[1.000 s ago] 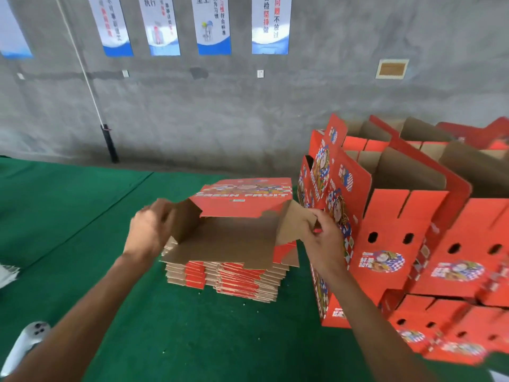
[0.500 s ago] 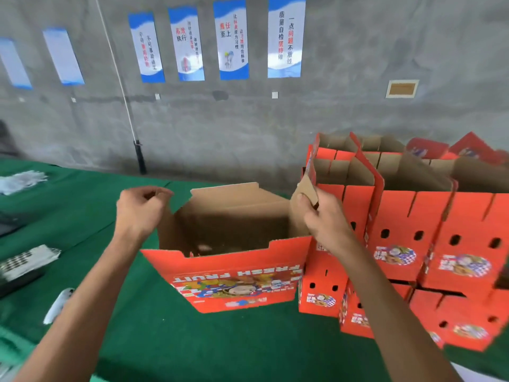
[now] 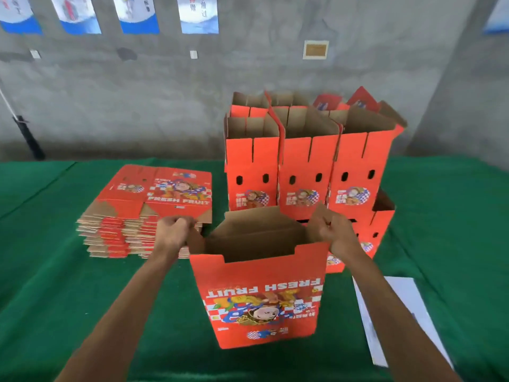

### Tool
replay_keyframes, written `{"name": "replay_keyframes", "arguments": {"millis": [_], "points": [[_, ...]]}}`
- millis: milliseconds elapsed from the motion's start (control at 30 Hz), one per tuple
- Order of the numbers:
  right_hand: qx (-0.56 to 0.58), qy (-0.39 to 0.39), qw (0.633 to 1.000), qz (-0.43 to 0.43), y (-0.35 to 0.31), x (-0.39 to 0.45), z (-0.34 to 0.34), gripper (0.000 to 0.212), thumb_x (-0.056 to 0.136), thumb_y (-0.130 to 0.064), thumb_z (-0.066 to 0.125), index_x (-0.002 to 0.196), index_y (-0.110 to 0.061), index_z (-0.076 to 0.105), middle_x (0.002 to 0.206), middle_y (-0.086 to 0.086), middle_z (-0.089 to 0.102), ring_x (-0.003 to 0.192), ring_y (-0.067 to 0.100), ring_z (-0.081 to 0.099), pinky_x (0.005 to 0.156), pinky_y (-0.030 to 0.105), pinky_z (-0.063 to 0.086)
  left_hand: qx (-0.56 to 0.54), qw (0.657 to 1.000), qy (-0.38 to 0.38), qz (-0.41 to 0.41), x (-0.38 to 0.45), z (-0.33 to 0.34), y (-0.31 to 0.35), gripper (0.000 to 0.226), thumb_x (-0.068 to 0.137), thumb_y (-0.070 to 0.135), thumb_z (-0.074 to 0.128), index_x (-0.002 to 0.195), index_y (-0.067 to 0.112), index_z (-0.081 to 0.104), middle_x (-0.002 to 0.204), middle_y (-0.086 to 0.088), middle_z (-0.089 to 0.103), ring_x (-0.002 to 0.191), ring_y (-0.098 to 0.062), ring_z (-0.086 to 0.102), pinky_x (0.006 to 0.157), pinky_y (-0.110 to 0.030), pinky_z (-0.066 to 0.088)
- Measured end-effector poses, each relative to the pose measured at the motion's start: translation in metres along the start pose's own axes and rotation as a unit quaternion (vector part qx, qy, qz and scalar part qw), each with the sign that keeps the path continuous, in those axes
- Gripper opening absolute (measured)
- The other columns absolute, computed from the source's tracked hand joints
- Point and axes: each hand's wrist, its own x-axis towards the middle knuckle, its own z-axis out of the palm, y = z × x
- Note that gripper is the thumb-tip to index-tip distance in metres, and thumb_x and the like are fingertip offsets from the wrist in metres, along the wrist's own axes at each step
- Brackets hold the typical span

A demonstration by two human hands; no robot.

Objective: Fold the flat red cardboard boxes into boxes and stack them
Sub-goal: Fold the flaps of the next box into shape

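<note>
Left hand (image 3: 176, 232): grips left flap of opened box (image 3: 264, 296)
Right hand (image 3: 334, 232): grips right flap
Flat stack (image 3: 143, 216): left, behind

Two bare forearms enter from the bottom edge, no sleeves visible up to the frame edge. Left hand (image 3: 176, 232) and right hand (image 3: 334, 234) both bare: no gloves, no rings on the fingers, no watch or band at the wrists behind the fingers. Nails too blurred to tell.
</note>
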Motion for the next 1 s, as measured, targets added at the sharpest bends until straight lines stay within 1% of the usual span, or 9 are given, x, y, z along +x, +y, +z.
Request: {"name": "replay_keyframes", "arguments": {"millis": [100,300,400,500,567,633,767,867,1000], "points": [[-0.016,0.062,0.997,0.046,0.031,-0.012,-0.021,0.027,0.091,-0.022,0.045,0.071,-0.037,0.055,0.051,-0.015,0.048,0.047,0.001,0.036,0.048,0.026,0.026,-0.011,0.999,-0.035,-0.012,0.004,0.038,-0.009,0.019,0.086,0.010,0.069,0.067,0.006,0.073,0.066,-0.009,0.067,0.067,-0.024,0.059,0.060,-0.036,0.046],[-0.016,0.118,0.985,0.125,0.069,-0.031,-0.043,0.015,0.102,-0.008,0.054,0.103,-0.007,0.069,0.078,0.001,0.063,0.080,0.018,0.057,0.058,0.023,0.040,-0.057,0.994,-0.084,-0.033,0.005,0.082,-0.017,0.022,0.091,0.006,0.061,0.081,0.018,0.077,0.091,-0.005,0.071,0.090,-0.022,0.060,0.063,-0.030,0.045],[0.009,0.135,0.977,0.164,0.079,-0.042,-0.048,0.015,0.102,-0.010,0.055,0.092,-0.007,0.065,0.084,0.008,0.067,0.083,0.027,0.062,0.067,0.036,0.051,0.101,0.979,-0.089,0.154,0.000,0.084,-0.019,0.029,0.091,-0.004,0.058,0.104,0.017,0.073,0.109,-0.004,0.067,0.098,-0.018,0.058,0.078,-0.022,0.052],[0.060,0.155,0.967,0.191,0.084,-0.049,-0.046,0.020,0.104,-0.015,0.054,0.103,-0.002,0.069,0.097,0.017,0.072,0.094,0.037,0.068,0.080,0.052,0.058,0.423,0.792,-0.063,0.436,-0.009,0.082,-0.036,0.058,0.071,-0.008,0.078,0.125,0.011,0.068,0.131,-0.014,0.057,0.118,-0.034,0.052,0.101,-0.047,0.045],[0.059,0.163,0.965,0.196,0.085,-0.049,-0.045,0.023,0.104,-0.015,0.054,0.100,0.004,0.067,0.096,0.026,0.070,0.094,0.045,0.067,0.081,0.056,0.057,0.438,0.716,-0.112,0.531,-0.011,0.080,-0.047,0.052,0.064,-0.004,0.085,0.111,0.013,0.073,0.122,-0.007,0.066,0.113,-0.033,0.060,0.096,-0.046,0.040],[0.051,0.172,0.964,0.197,0.085,-0.048,-0.045,0.025,0.104,-0.014,0.054,0.099,0.008,0.066,0.096,0.030,0.068,0.093,0.048,0.065,0.080,0.056,0.056,0.312,0.744,-0.194,0.558,-0.011,0.071,-0.058,0.023,0.081,0.002,0.069,0.098,0.017,0.074,0.108,0.005,0.070,0.101,-0.021,0.065,0.089,-0.044,0.043],[0.025,0.183,0.963,0.194,0.086,-0.046,-0.047,0.023,0.104,-0.012,0.053,0.103,0.005,0.067,0.095,0.023,0.069,0.086,0.037,0.064,0.072,0.042,0.052,0.168,0.853,-0.338,0.361,-0.018,0.050,-0.063,0.054,0.107,0.046,0.022,0.120,0.033,0.072,0.119,0.022,0.069,0.119,-0.005,0.061,0.102,-0.044,0.043],[0.010,0.191,0.962,0.198,0.088,-0.043,-0.045,0.026,0.103,-0.012,0.052,0.095,0.010,0.062,0.087,0.027,0.066,0.076,0.032,0.059,0.063,0.042,0.046,0.183,0.825,-0.400,0.355,-0.032,0.039,-0.070,0.078,0.096,0.079,0.006,0.143,0.043,0.057,0.144,0.023,0.057,0.147,-0.005,0.039,0.126,-0.040,0.009],[-0.003,0.189,0.963,0.194,0.090,-0.040,-0.043,0.021,0.103,-0.013,0.053,0.089,-0.001,0.061,0.082,0.017,0.064,0.073,0.031,0.059,0.056,0.029,0.041,0.264,0.814,-0.400,0.327,-0.045,0.033,-0.075,0.073,0.077,0.099,0.019,0.140,0.069,0.042,0.161,0.027,0.026,0.155,-0.004,-0.018,0.118,-0.057,-0.022]]}}
